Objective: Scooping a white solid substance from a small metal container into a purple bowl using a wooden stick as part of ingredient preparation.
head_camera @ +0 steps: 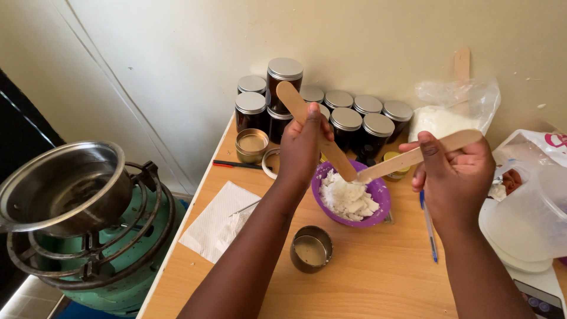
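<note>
Nearest, a small open metal tin (311, 249) holding a pale set layer is seen just in front of the purple bowl (380, 195). White crumbly lumps (348, 198) are held in that bowl. Above it, one wooden stick (316, 130) is clamped in the left hand (302, 147) and another wooden stick (416, 155) in the right hand (458, 174), their tips meeting over the lumps. Behind the bowl, dark lidded jars (345, 121) are grouped against the wall; left of it, a steel pot (65, 186) is set on a gas burner (106, 260).

Two wooden sticks (319, 133) crossed over purple bowl (381, 198), white, perhaps waxy chunks (348, 198)
</note>
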